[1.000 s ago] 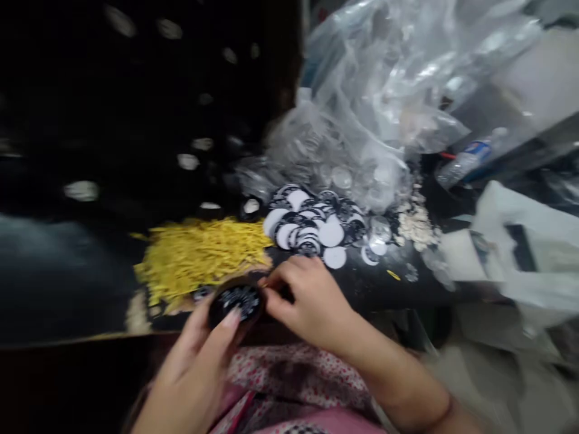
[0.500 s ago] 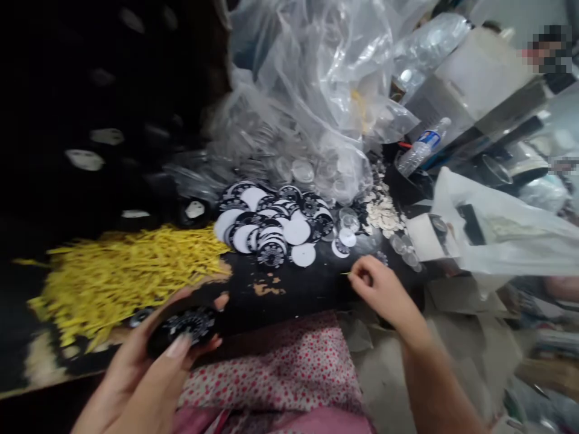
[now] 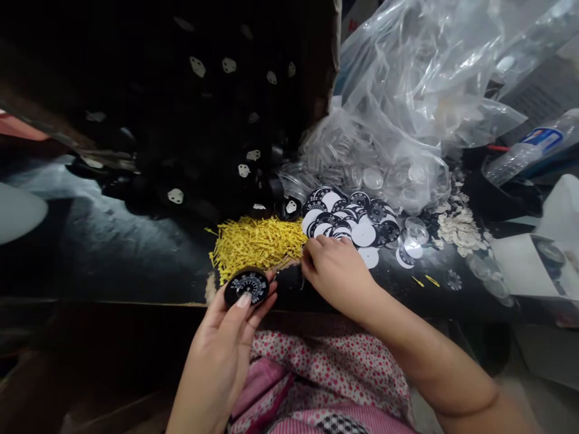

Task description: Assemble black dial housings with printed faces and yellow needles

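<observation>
My left hand (image 3: 235,328) is wrapped round a black round gauge (image 3: 253,278), with the thumb on its dial of white numerals. Beside it, my right hand (image 3: 337,268) is closed with the fingers bent downward, and a thin dark thing shows under the fingertips, too unclear to name. Those fingertips are between a heap of yellow pointers (image 3: 253,241) and a pile of dial discs (image 3: 362,234), some black side up, some white. Two yellow pointers (image 3: 432,281) lie apart on the black tabletop, right of my right hand.
A large box of black housings (image 3: 175,196) with pale plates stands behind the pointers. Clear plastic bags (image 3: 398,120) full of transparent covers are at the back. Small pale metal parts (image 3: 464,232), a white box (image 3: 520,265) and a plastic bottle (image 3: 534,147) are on the right.
The view has turned left. My right hand has moved from the right part of the tabletop to near the yellow heap and my left hand. The gauge stays in my left hand.
</observation>
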A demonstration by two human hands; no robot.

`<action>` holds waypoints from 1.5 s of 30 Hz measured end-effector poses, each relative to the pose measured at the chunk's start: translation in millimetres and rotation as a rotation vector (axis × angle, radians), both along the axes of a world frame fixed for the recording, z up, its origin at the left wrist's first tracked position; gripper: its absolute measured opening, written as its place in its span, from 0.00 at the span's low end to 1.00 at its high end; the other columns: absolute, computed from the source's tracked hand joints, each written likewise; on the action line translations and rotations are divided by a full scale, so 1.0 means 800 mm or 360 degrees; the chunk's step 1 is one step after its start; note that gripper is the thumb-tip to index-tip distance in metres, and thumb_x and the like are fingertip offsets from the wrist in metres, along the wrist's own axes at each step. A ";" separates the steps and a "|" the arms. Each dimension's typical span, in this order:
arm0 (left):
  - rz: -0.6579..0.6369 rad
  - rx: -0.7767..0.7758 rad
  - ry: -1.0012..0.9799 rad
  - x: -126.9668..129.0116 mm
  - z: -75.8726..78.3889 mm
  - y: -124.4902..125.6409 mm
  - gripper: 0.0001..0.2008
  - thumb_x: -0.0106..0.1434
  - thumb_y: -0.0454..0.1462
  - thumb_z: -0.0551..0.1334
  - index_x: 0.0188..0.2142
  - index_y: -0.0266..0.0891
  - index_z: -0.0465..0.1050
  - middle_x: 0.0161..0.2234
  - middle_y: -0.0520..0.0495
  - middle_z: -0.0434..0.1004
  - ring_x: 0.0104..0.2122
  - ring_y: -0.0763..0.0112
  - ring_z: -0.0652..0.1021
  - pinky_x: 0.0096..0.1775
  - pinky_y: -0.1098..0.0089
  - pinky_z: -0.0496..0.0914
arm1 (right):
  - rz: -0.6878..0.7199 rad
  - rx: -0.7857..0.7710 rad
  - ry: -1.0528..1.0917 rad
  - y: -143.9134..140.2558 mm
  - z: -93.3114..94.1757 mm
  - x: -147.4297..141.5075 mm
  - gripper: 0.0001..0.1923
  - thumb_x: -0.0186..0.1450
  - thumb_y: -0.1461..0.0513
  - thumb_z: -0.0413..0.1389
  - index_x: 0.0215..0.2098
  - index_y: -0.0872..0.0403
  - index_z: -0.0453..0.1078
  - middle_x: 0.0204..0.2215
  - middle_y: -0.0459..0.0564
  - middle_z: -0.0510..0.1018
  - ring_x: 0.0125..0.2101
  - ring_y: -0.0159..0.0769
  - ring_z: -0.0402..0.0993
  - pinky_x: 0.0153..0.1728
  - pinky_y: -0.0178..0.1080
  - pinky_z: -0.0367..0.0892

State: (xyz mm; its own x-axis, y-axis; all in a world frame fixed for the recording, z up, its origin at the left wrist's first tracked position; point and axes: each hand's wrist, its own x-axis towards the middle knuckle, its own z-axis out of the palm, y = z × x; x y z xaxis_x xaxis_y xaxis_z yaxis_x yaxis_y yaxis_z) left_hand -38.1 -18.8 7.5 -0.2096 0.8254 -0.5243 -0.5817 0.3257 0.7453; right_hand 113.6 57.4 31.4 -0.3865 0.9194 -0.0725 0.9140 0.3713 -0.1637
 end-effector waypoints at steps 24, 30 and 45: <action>-0.0157 0.0039 -0.0263 0.007 0.000 0.008 0.13 0.63 0.37 0.64 0.47 0.38 0.77 0.50 0.39 0.79 0.53 0.55 0.77 0.53 0.61 0.74 | -0.0120 -0.0110 0.0758 -0.054 0.011 0.059 0.07 0.69 0.60 0.55 0.33 0.53 0.69 0.32 0.47 0.77 0.34 0.36 0.72 0.39 0.39 0.63; 0.0003 0.0180 0.0087 -0.018 -0.003 0.015 0.12 0.65 0.38 0.63 0.47 0.39 0.75 0.46 0.40 0.81 0.53 0.56 0.77 0.56 0.59 0.71 | -0.0770 -0.0286 0.0294 -0.091 0.017 0.178 0.08 0.64 0.57 0.59 0.29 0.52 0.70 0.26 0.45 0.75 0.26 0.36 0.70 0.29 0.38 0.61; 0.0076 0.0001 -0.0119 -0.002 0.002 -0.002 0.24 0.63 0.39 0.65 0.58 0.45 0.68 0.54 0.43 0.77 0.56 0.59 0.75 0.57 0.62 0.70 | 0.0419 0.0127 -0.0028 0.014 -0.013 -0.015 0.08 0.71 0.63 0.50 0.37 0.56 0.70 0.33 0.51 0.78 0.33 0.41 0.74 0.35 0.43 0.59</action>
State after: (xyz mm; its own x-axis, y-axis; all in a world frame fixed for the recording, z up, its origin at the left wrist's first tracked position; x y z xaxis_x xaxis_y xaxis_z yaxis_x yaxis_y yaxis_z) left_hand -40.0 -20.8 8.8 -0.2090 0.8155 -0.5397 -0.6508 0.2959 0.6992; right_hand 101.5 68.3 20.7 -0.6123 0.7905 -0.0126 0.7867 0.6076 -0.1090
